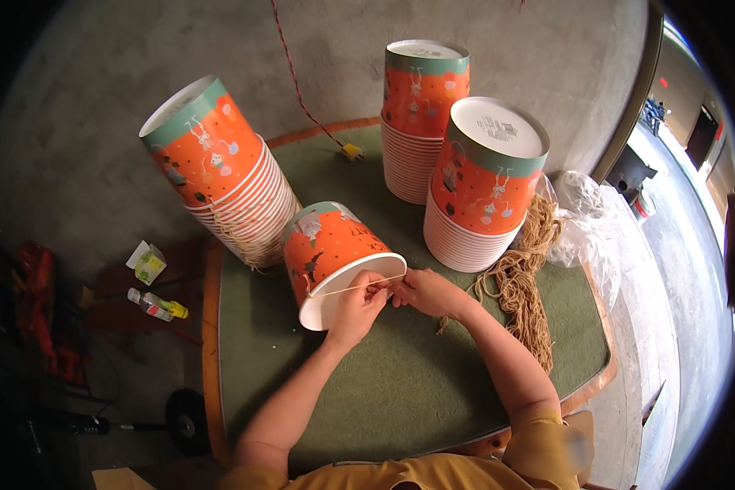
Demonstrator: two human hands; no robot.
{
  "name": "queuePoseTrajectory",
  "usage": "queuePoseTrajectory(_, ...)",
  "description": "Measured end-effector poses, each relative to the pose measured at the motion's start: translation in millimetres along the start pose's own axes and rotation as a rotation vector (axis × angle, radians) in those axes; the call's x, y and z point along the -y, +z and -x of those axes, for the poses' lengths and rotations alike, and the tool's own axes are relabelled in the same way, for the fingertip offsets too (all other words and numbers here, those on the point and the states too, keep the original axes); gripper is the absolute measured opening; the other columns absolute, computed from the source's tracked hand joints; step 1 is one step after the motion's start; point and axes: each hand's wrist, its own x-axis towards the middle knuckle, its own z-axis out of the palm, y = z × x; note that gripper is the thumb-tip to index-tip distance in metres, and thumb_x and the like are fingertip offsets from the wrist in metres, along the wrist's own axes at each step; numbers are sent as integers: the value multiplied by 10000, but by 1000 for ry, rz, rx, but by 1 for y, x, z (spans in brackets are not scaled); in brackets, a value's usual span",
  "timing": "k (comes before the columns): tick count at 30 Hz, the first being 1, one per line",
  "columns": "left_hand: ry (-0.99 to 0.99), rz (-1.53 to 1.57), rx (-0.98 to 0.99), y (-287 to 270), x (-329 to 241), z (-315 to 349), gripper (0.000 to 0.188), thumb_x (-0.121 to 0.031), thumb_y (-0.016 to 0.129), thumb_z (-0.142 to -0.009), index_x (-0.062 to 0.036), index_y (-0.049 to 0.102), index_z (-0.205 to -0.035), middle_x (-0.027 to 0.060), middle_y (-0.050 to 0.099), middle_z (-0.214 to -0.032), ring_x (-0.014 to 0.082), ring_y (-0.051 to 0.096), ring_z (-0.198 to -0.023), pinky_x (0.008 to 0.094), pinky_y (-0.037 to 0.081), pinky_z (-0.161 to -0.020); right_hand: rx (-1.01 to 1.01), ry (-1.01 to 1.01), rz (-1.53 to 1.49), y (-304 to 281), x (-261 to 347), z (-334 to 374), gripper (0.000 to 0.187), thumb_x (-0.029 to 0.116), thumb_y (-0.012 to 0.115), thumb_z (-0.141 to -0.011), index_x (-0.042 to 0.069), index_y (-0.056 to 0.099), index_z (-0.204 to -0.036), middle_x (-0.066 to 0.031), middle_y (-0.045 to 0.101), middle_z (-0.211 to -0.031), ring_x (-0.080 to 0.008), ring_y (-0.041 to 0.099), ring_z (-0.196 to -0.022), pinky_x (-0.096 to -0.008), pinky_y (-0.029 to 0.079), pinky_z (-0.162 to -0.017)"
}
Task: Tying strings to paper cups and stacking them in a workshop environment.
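Observation:
An orange paper bucket (335,245) with a teal band lies tilted on the table, its white-rimmed mouth toward me. A thin tan string (335,290) runs across that mouth. My left hand (358,306) is closed in a pinch on the string, in front of the opening. At the bucket's right rim my right hand (429,292) is closed, fingertips together by the string's end and close to my left fingers. What lies between the right fingertips is partly hidden. A bundle of tan strings (531,278) lies on the table to the right of my right hand.
Upside-down bucket stacks (482,188), (425,106) stand at the back right of the green table (367,392). Another stack (212,147), with strings hanging on it, leans at left. Clear plastic bags (588,216) lie at right, and a yellow plug (351,152) at the back. A bottle (155,305) is off the table's left side.

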Motion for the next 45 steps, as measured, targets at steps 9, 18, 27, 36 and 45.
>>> queuePoseTrajectory(9, -32, -99, -86, 2, -3, 1, 76, -68, 537, -994, 3, 549, -1017, 16, 588, -898, 76, 540, -830, 246, 468, -762, -46, -104, 431, -6, 7, 15, 227, 214, 492, -956, 34, 624, -918, -107, 703, -858, -291, 676, -835, -401, 502, -855)
queuePoseTrajectory(18, 6, -78, -13, 5, -14, 4, 77, -77, 508, -1013, -21, 541, -1055, 43, 579, -953, 111, 546, -874, 280, 475, -799, -332, -351, 886, 7, 43, 46, 83, 161, 593, -860, 82, 587, -835, -52, 651, -799, -247, 647, -837, -386, 431, -929)
queuePoseTrajectory(27, 210, -466, 171, -1, -19, 4, 174, -6, 501, -942, -25, 514, -1114, 159, 605, -1019, 270, 616, -975, 385, 488, -853, -214, -264, 628, 7, 71, 54, 99, 137, 599, -869, 47, 584, -907, -101, 635, -815, -301, 659, -783, -427, 522, -717)
queuePoseTrajectory(36, 154, -332, 57, 0, 2, 0, 179, -111, 528, -918, 10, 560, -1046, 192, 640, -976, 367, 623, -957, 434, 490, -806, -223, -354, 491, 11, 75, 3, 203, 89, 581, -841, 25, 606, -1033, -163, 633, -933, -352, 644, -828, -414, 522, -731)
queuePoseTrajectory(45, -150, -530, 244, -9, -42, -7, 289, -183, 614, -892, 18, 586, -1098, 179, 673, -935, 281, 651, -891, 391, 492, -783, -329, -353, 711, 16, 53, -28, 281, 70, 587, -744, 22, 628, -1017, -158, 651, -965, -283, 647, -918, -354, 515, -801)
